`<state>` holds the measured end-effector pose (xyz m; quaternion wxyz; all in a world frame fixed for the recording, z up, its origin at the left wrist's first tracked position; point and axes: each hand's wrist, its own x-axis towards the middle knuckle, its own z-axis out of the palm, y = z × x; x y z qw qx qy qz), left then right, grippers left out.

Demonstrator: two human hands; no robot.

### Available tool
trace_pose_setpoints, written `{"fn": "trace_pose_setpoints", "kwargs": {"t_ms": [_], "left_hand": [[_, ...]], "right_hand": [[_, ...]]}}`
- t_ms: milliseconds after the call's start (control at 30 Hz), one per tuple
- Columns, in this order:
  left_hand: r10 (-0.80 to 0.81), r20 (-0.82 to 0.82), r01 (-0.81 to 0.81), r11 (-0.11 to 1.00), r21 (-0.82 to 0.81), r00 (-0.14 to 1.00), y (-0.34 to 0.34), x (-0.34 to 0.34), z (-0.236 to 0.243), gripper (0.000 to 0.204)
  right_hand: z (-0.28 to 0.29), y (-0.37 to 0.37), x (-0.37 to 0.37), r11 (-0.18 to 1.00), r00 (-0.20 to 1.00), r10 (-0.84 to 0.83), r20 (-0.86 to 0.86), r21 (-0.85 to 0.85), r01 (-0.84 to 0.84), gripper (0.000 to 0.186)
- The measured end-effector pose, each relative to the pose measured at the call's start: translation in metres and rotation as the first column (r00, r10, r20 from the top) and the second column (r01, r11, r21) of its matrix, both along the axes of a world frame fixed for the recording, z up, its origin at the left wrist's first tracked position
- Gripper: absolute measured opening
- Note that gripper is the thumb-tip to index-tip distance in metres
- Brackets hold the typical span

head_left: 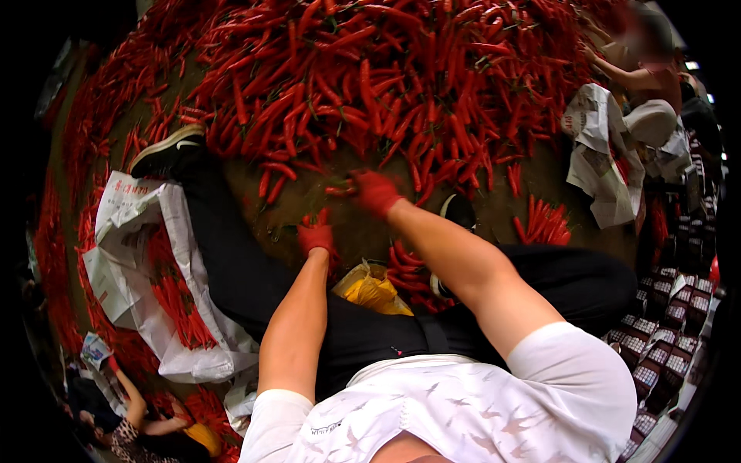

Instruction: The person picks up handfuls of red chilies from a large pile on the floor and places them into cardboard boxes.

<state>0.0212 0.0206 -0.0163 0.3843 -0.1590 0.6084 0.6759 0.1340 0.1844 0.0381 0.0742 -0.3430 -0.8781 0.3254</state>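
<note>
A broad heap of long red chili peppers (370, 85) spreads over the ground in front of me. My left hand (316, 238), in a red glove, is closed around several chili peppers whose ends stick out past the fingers. Ahead and to the right of it, my right hand (376, 194), also in a red glove, is somewhat blurred by motion. A red chili pepper with some green on it (337, 189) shows at its fingertips. Loose peppers (275, 176) lie at the heap's near edge, just beyond both hands.
My legs spread around a pile of peppers (409, 266) and a yellow bag (372, 289). To the left, a white sack (166, 339) holds peppers. A small pepper pile (543, 222) lies right. Other people (652, 77) sit far right and lower left. Dark crates (660, 309) stand right.
</note>
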Motion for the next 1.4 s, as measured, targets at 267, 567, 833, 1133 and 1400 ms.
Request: {"fn": "trace_pose_setpoints", "kwargs": {"t_ms": [267,567,833,1133,1400], "left_hand": [[0.567,0.222,-0.608,0.752,0.253,0.793,-0.023,-0.033,-0.068,0.024],[-0.503,-0.337,0.106,0.665,-0.740,0.796,-0.002,-0.010,-0.006,0.054],[-0.222,-0.330,0.222,0.974,-0.038,0.917,-0.014,0.005,0.018,0.044],[-0.822,-0.310,0.618,0.565,-0.547,0.477,0.007,0.035,0.076,0.054],[-0.054,-0.173,-0.006,0.945,-0.327,0.983,-0.009,-0.033,0.035,0.048]], "right_hand": [[0.011,-0.014,0.039,0.783,0.655,0.622,0.429,-0.330,-0.528,0.036],[0.022,0.051,0.058,0.748,0.703,-0.640,0.311,0.043,0.662,0.054],[-0.009,-0.043,0.018,0.852,0.942,-0.283,0.180,-0.404,0.333,0.050],[0.018,0.019,0.070,0.910,0.985,-0.172,-0.025,-0.387,0.149,0.044],[0.022,-0.006,0.040,0.725,0.684,0.621,0.383,0.049,-0.687,0.048]]}}
